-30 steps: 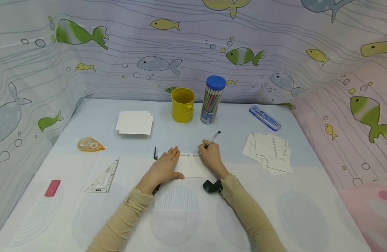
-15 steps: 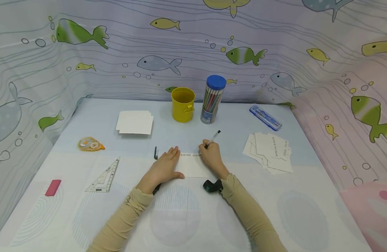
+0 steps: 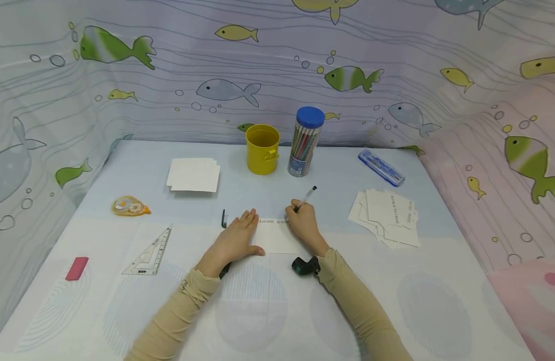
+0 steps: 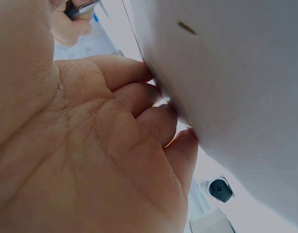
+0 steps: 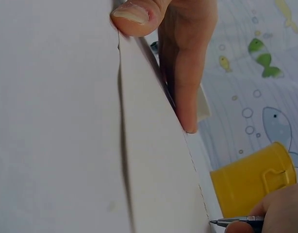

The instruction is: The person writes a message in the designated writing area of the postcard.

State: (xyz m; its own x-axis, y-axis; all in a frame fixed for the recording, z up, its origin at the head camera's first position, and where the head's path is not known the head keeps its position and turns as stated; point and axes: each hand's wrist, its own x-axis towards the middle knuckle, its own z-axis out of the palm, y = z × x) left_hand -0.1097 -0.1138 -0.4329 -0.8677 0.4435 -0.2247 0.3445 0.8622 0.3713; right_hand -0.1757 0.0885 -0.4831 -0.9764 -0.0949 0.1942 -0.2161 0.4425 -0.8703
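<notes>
A white card (image 3: 279,239) with a line of handwriting along its top lies between the two hands. My left hand (image 3: 234,239) rests flat on the card's left side, fingers straight and thumb spread over its lower part. In the right wrist view, the left thumb (image 5: 134,13) presses at the card's near edge. My right hand (image 3: 302,224) grips a pen (image 3: 305,199) with a clear barrel and black end. The pen tip (image 5: 214,222) meets the written line at the card's far edge. A black pen cap (image 3: 224,219) lies just left of the left fingers.
Blank cards (image 3: 193,174) are stacked back left; written cards (image 3: 388,218) overlap at right. A yellow bucket (image 3: 262,158), a pencil jar (image 3: 304,145) and a blue case (image 3: 381,168) stand behind. Correction tape (image 3: 128,206), a set square (image 3: 151,254) and a red eraser (image 3: 77,268) lie left.
</notes>
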